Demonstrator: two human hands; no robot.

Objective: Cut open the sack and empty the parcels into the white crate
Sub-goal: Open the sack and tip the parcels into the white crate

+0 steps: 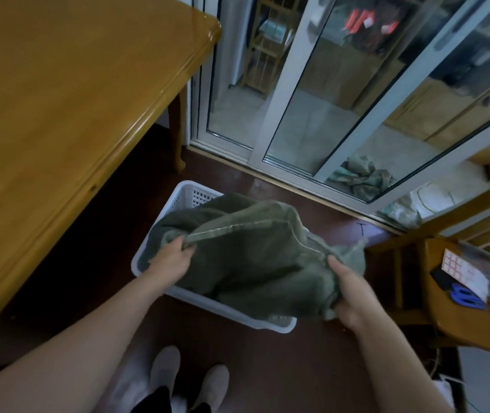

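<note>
Down on the dark floor, between wooden table [59,99] at left and wooden chair [443,317] at right: white crate [184,198], perforated walls, only the far-left corner and near rim showing. Lies long from left to right, right end a little nearer. Cannot see inside, since the green sack [252,257] covers nearly the whole opening. Can't tell whether any parcels lie in crate or sack.

Holding the sack low over the crate now, spread across it and sagging down inside the rim. Grips a stitched seam at the sack's left edge with the left hand [175,257], fingers curled round the fold. Clutches the bunched near-right end with the right hand [351,296], thumb on top. Stretches long from left to right, in line with the crate beneath. Can't make out which end is the mouth.

Over on the chair seat: blue-handled scissors [467,296] touching a sheet of pink labels [464,269], well apart from both hands.
</note>
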